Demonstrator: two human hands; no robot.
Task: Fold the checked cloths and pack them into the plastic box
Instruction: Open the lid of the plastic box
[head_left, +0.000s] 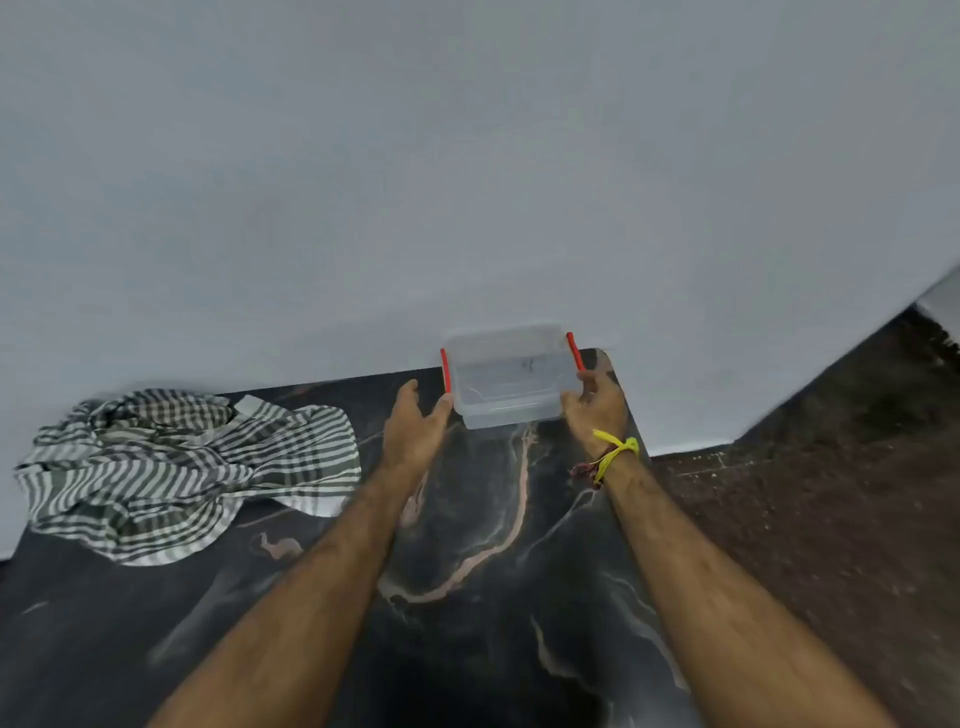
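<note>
A clear plastic box (511, 379) with red side clips sits at the far edge of the dark marble table (467, 571), against the wall, with no lid on it. My right hand (595, 402) grips its near right corner. My left hand (415, 423) is spread open, its fingertips touching the box's left side by the red clip. A heap of crumpled green-and-white checked cloths (187, 467) lies on the table to the left, well apart from both hands. The box looks empty.
A plain pale wall (467, 182) rises directly behind the table. The table's right edge runs just beyond my right wrist, with dark speckled floor (831, 493) below. Yellow and red threads circle my right wrist.
</note>
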